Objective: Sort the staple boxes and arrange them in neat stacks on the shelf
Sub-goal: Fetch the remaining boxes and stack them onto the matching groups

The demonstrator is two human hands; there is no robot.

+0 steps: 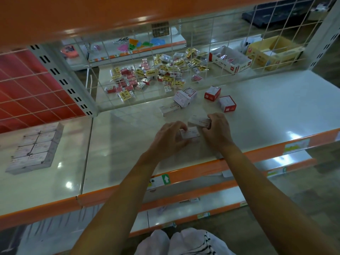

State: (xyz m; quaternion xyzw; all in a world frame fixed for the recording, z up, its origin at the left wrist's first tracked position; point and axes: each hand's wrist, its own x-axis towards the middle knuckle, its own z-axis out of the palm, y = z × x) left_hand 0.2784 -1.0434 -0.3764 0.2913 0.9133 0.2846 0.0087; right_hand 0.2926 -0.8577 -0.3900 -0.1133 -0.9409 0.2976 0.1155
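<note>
light: dim, cool greenish cast, from overhead
glare: white spots on glossy shelf [257, 111], streaks on orange upper shelf edge [110, 19]
shadows: faint, soft patches on shelf surface
blur: soft all over, small print mushy
distortion: wide-angle bowing at edges

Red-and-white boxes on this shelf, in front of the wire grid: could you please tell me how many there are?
2. One red-and-white box stands right of the white box pile; the second box lies nearer, further right. The pile may hide more.
</note>
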